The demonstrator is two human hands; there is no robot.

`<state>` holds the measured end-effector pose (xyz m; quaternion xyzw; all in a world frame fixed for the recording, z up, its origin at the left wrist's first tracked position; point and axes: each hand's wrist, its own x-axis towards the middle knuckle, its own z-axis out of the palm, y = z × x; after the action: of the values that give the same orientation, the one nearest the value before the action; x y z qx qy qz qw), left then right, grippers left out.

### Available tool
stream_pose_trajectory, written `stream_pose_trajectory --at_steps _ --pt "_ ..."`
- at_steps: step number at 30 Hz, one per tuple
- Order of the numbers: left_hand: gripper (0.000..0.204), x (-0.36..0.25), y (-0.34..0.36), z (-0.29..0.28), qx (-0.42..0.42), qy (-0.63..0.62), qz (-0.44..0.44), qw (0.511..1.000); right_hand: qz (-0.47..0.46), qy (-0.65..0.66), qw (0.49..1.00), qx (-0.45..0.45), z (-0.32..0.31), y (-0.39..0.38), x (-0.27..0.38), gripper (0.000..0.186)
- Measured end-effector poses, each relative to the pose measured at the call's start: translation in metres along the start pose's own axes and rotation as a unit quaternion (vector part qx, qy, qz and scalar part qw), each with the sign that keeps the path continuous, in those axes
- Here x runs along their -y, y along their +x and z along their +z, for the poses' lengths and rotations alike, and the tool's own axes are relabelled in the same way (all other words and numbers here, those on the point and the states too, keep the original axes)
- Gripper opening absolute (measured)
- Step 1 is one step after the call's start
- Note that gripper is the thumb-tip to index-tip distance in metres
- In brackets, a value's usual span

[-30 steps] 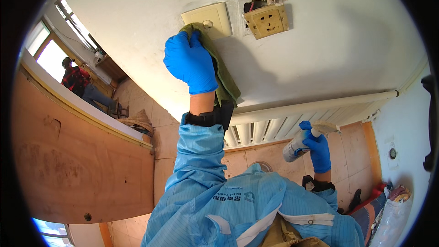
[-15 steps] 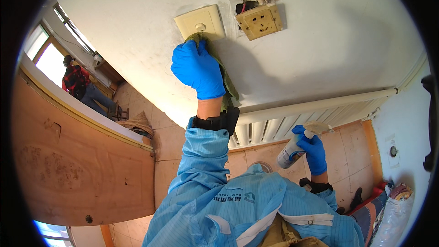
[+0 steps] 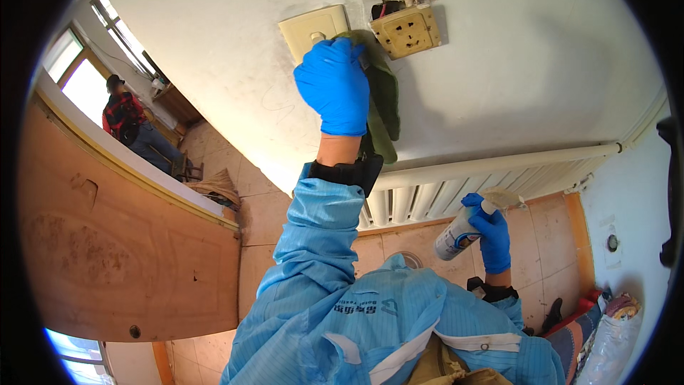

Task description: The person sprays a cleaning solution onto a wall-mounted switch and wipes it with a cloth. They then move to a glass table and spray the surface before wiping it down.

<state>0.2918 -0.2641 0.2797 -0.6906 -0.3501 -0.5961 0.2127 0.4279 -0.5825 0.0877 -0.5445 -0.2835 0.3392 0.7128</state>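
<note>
My left hand, in a blue glove, is closed on a green cloth and presses it at the lower right part of a cream wall switch. The cloth hangs down beside my wrist; the fingertips are partly hidden behind the hand. Lower on the right, my right hand, also gloved in blue, is wrapped round the neck of a spray bottle. The bottle tilts, with its pale trigger head above my fingers. Just right of the switch, a yellowed socket hangs loose from the wall with wires showing.
A white radiator runs along the wall below the socket. At left stands a worn brown door. Beyond it, a person in a red checked top sits by a window. A plastic-wrapped roll leans at the lower right.
My left hand has shifted right and slightly upward across the switch, and the cloth now hangs more openly to its right. The right hand still holds the bottle in nearly the same place.
</note>
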Motion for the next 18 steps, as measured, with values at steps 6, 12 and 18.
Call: stream_pose_trajectory --at_steps 6,12,18 --pt "0.014 0.03 -0.005 -0.014 0.021 0.069 -0.05 0.996 -0.013 0.001 1.0 0.012 0.005 0.001 -0.001 0.042" --pt "0.008 0.024 -0.005 -0.008 -0.029 0.083 -0.074 0.993 0.002 0.012 1.0 0.004 0.005 -0.001 -0.004 0.042" --pt "0.006 0.009 0.001 0.0 -0.034 0.026 -0.01 0.999 0.001 0.021 1.0 0.004 0.006 -0.003 -0.004 0.043"
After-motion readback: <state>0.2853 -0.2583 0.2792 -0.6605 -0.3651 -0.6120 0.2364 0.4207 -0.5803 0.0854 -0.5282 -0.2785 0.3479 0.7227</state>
